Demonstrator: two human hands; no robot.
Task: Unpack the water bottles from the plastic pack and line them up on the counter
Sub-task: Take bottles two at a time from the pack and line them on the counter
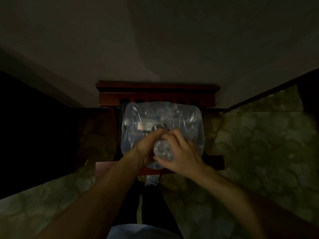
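Note:
The plastic pack [183,118] of water bottles sits on a dark red wooden chair [157,94] in dim light, its clear wrap shiny and torn near the middle. One water bottle [162,150] shows between my hands at the pack's near side. My right hand [181,150] curls over it, thumb below and fingers above. My left hand [146,147] lies against the bottle's left side, its fingers reaching to the tear and meeting my right fingertips. Blur hides whether the left fingers pinch anything.
Patterned greenish surfaces [259,144] stretch to the right and at the lower left [43,204]. A pale wall [155,40] rises behind the chair. Dark space fills the left side. My legs and a shoe [151,180] are below the chair.

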